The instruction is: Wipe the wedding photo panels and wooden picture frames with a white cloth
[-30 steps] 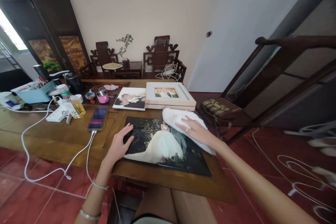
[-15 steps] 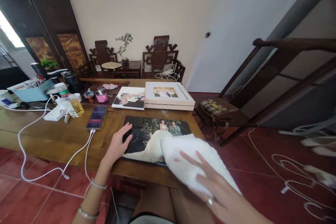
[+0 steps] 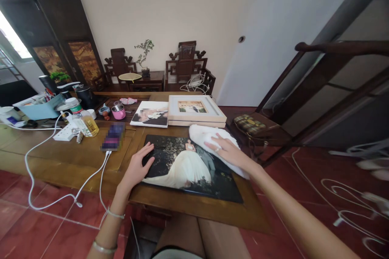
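A dark glossy photo panel [image 3: 179,166] showing a couple, one in a long white gown, lies flat on the wooden table near its front edge. My left hand [image 3: 139,165] rests on the panel's left edge, fingers apart and holding nothing. A folded white cloth [image 3: 200,132] covers the panel's upper right corner and part of its right side. On top of that cloth is my right hand [image 3: 226,150], gripping it and pressing it against the panel; a ring shows on one finger. The cloth hides part of the second pictured person.
Behind the panel are a framed photo [image 3: 197,111] and a white-edged print [image 3: 150,114]. To the left stand a phone [image 3: 113,137] on cables, a bottle [image 3: 86,123], a power strip [image 3: 65,132], a pink cup [image 3: 118,112] and a blue bin [image 3: 41,107]. A wooden chair [image 3: 264,129] stands right.
My right hand has carried the white cloth away from me, from the panel's lower right to its upper right corner, uncovering the lower right. My left hand has stayed in place.
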{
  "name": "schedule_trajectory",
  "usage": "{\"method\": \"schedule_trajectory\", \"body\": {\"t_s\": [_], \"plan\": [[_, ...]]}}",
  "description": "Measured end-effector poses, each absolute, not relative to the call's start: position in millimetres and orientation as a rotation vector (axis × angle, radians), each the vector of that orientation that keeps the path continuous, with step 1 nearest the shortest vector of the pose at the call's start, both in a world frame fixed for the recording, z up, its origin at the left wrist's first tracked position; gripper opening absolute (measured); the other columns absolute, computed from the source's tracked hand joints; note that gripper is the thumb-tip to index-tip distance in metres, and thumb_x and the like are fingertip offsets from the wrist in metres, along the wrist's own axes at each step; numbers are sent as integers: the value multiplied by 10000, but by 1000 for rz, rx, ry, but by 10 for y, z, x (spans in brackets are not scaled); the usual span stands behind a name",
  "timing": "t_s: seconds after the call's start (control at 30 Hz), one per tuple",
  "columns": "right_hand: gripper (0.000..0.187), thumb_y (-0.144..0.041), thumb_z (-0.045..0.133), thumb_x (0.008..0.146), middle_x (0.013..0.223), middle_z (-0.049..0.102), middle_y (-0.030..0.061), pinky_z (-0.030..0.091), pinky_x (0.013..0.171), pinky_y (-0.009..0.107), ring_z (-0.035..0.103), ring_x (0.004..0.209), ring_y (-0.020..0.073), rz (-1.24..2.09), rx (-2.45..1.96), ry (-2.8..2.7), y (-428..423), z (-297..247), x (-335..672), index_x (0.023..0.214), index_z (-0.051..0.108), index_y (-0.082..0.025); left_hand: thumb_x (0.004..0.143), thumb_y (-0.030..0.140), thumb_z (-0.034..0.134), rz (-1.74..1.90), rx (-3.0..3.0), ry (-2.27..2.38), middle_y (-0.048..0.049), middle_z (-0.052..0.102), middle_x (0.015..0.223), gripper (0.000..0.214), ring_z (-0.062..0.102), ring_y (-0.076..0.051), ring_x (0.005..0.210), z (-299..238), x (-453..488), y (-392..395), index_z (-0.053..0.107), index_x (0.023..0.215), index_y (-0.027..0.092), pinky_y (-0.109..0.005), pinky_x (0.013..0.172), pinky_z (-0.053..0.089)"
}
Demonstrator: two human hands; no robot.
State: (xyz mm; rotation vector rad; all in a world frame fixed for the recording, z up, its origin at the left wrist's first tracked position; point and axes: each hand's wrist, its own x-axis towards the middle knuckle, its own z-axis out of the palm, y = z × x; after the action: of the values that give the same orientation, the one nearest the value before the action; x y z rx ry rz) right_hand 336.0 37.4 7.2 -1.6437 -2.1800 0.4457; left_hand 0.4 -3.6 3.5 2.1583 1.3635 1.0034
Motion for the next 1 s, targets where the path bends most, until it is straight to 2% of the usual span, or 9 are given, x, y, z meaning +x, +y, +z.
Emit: {"method": "schedule_trajectory", "body": {"t_s": [0.1, 0.2, 0.27, 0.4, 0.5, 0.57, 0.73, 0.87, 1.0], "plan": [[403, -447, 332, 884, 1278, 543, 92, 291, 1043, 493, 314, 1294, 323, 384, -1653, -2163, 478, 104, 3321, 1039, 612, -201, 848, 271, 492, 1012, 2145, 1372, -74, 518, 1312, 384, 420, -193, 1267, 35, 7, -26, 545, 1218, 180, -384, 1074, 329], [317, -362, 334, 888, 1238, 575, 86, 277, 1040, 537, 309, 1300, 313, 274, -1531, -2259, 230, 124, 3215, 957, 606, -216, 848, 269, 491, 1027, 2137, 1375, -71, 527, 1303, 377, 424, -194, 1264, 25, 7, -14, 551, 1210, 183, -385, 1070, 335], [267, -304, 344, 881, 1288, 531, 98, 267, 1035, 565, 268, 1320, 304, 199, -1447, -2336, -95, 117, 3132, 867, 595, -212, 848, 270, 491, 1031, 2136, 1376, -73, 529, 1301, 375, 427, -195, 1261, 18, 5, -8, 554, 1206, 181, -385, 1069, 337], [163, -203, 422, 823, 1455, 294, 105, 223, 1042, 598, 103, 1359, 316, 123, -1324, -2445, -860, 95, 2983, 736, 559, -188, 848, 273, 489, 1027, 2140, 1379, -79, 535, 1294, 368, 430, -200, 1259, 15, 1, -2, 561, 1196, 178, -389, 1068, 339], [125, -127, 458, 752, 1442, 329, 63, 116, 1077, 604, 119, 1361, 300, 162, -1109, -2602, -1234, 110, 2923, 691, 543, -195, 850, 270, 483, 1022, 2160, 1371, -85, 535, 1293, 365, 431, -203, 1259, 19, -2, -5, 561, 1194, 176, -402, 1068, 337], [134, -114, 457, 744, 1438, 337, 45, 118, 1090, 582, 146, 1359, 284, 200, -1087, -2633, -1286, 135, 2919, 701, 550, -200, 851, 267, 480, 1019, 2177, 1357, -87, 532, 1296, 366, 431, -204, 1259, 20, -5, -8, 558, 1196, 176, -409, 1068, 336], [189, -233, 415, 848, 1452, 302, 68, 249, 1061, 547, 178, 1348, 297, 252, -1298, -2520, -785, 205, 2979, 782, 589, -199, 854, 271, 476, 1020, 2208, 1326, -81, 527, 1302, 371, 423, -203, 1265, 14, -14, -14, 549, 1208, 185, -409, 1069, 337], [267, -302, 351, 883, 1377, 436, 65, 271, 1054, 523, 310, 1304, 290, 250, -1339, -2465, -94, 209, 3034, 900, 604, -217, 856, 272, 478, 1019, 2205, 1321, -72, 523, 1308, 371, 414, -203, 1271, 15, -10, -16, 547, 1212, 196, -402, 1071, 335], [285, -289, 341, 873, 1186, 611, 53, 257, 1067, 490, 431, 1230, 276, 206, -1446, -2391, 389, 148, 3059, 991, 595, -237, 854, 270, 483, 1018, 2175, 1335, -72, 516, 1315, 374, 411, -200, 1274, 23, -5, -19, 546, 1214, 191, -396, 1075, 330]]}}
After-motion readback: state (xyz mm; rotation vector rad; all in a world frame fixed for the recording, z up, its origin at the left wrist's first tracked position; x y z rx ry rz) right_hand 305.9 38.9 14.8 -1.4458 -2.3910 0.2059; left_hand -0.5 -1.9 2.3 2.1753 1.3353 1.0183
